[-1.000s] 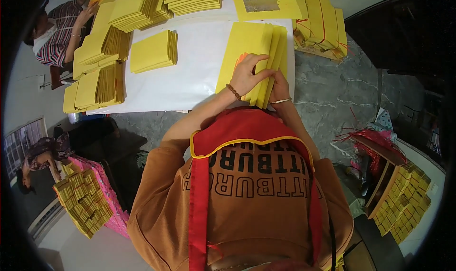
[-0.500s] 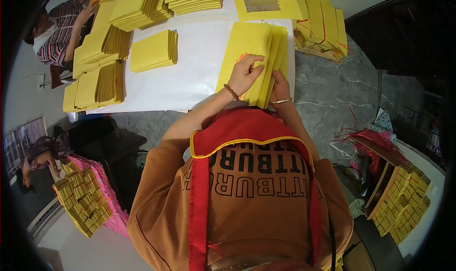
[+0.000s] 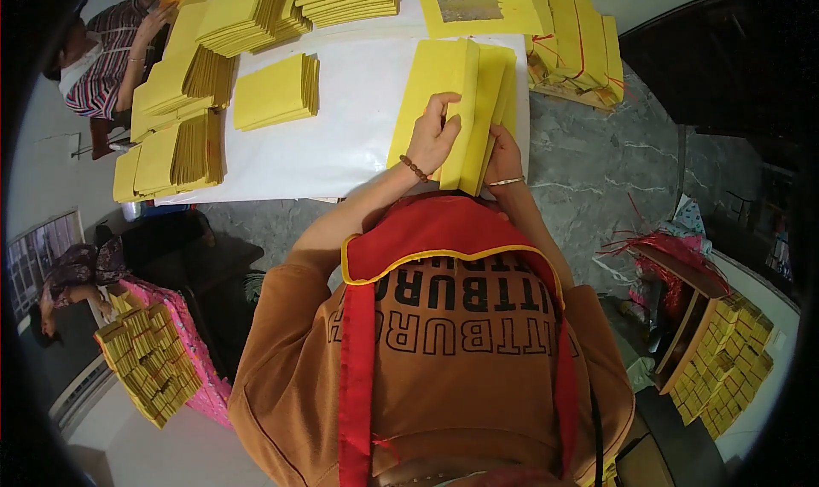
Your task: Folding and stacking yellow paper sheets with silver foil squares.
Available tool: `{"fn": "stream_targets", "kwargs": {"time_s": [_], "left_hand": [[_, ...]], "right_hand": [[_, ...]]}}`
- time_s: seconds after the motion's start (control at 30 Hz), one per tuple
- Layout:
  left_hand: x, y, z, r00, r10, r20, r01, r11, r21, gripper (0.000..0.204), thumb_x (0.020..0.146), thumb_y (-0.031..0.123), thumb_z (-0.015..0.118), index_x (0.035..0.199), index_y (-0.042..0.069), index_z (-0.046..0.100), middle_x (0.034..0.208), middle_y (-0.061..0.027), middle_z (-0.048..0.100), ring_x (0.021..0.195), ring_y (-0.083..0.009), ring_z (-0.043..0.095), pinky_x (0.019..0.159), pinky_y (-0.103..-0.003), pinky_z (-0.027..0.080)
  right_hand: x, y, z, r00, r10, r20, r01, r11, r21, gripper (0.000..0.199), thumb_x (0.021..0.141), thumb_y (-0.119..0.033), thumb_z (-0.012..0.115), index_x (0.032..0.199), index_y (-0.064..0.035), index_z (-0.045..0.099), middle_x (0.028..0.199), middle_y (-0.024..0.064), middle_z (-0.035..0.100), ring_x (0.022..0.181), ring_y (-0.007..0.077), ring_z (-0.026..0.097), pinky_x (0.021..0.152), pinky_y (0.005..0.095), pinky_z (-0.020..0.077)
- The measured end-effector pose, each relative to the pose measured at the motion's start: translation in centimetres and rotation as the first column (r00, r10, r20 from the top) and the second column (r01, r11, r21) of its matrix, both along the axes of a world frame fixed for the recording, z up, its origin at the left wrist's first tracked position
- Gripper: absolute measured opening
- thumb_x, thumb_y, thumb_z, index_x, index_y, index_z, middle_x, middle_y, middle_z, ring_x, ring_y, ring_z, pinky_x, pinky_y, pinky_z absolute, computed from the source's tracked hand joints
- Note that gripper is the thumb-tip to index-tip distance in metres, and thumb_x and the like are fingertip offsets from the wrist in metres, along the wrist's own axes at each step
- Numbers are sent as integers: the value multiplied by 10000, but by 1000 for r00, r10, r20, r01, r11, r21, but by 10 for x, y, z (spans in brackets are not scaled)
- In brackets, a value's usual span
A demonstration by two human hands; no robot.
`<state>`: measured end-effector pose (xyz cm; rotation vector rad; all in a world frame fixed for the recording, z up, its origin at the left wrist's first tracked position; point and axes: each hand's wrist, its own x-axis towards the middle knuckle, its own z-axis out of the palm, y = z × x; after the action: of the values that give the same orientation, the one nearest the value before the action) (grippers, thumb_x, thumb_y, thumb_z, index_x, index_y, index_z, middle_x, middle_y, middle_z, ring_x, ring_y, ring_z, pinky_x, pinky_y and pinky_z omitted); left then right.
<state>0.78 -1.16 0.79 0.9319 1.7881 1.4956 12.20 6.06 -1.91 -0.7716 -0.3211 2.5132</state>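
A yellow paper stack with upright folded flaps [image 3: 484, 103] lies at the near right of the white table. On its left part rests my left hand [image 3: 435, 135], fingers bent and apart, the fingertips and thumb against the edge of a raised flap. I see nothing gripped in it. My right hand [image 3: 505, 156] is closed on the right side of the yellow paper, its fingers partly hidden behind the flaps.
A small folded yellow paper pile [image 3: 275, 92] lies left on the white table [image 3: 358, 95]. Taller stacks [image 3: 247, 14] line the far left. A yellow sheet with a silver patch [image 3: 469, 5] lies beyond. Red-tied bundles [image 3: 580, 43] stand right. Another person [image 3: 107, 52] works far left.
My left hand has shifted slightly left, and the flap edge under it has moved left too. An orange patch seen beside it is now covered. My right hand stays almost in place.
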Motion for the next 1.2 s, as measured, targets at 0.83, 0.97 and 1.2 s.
{"fn": "stream_targets", "kwargs": {"time_s": [0.83,0.97,1.2], "left_hand": [[1,5,10,953,-128,-276,126,992,-26,377,689,220,671,993,27,558,851,-122,566,786,-217,513,732,-295,395],[-1,4,3,945,-103,-309,131,989,73,363,692,223,671,983,41,556,732,-78,491,613,-172,459,565,-271,381],[-3,-2,-4,986,-65,-155,79,993,88,212,737,136,591,906,19,541,661,-69,467,568,-134,427,586,-256,377]], "right_hand": [[1,-3,6,1000,8,-18,-7,999,46,299,839,-134,380,1130,-79,415,1046,63,507,946,190,515,814,330,427],[1,-4,8,999,23,-47,-21,999,32,297,844,-148,387,1127,-65,415,1058,67,512,945,197,523,816,327,427],[-1,-3,11,999,14,-38,-15,1000,-25,268,841,-152,409,1089,-59,448,1014,72,535,915,187,537,796,313,438]]}}
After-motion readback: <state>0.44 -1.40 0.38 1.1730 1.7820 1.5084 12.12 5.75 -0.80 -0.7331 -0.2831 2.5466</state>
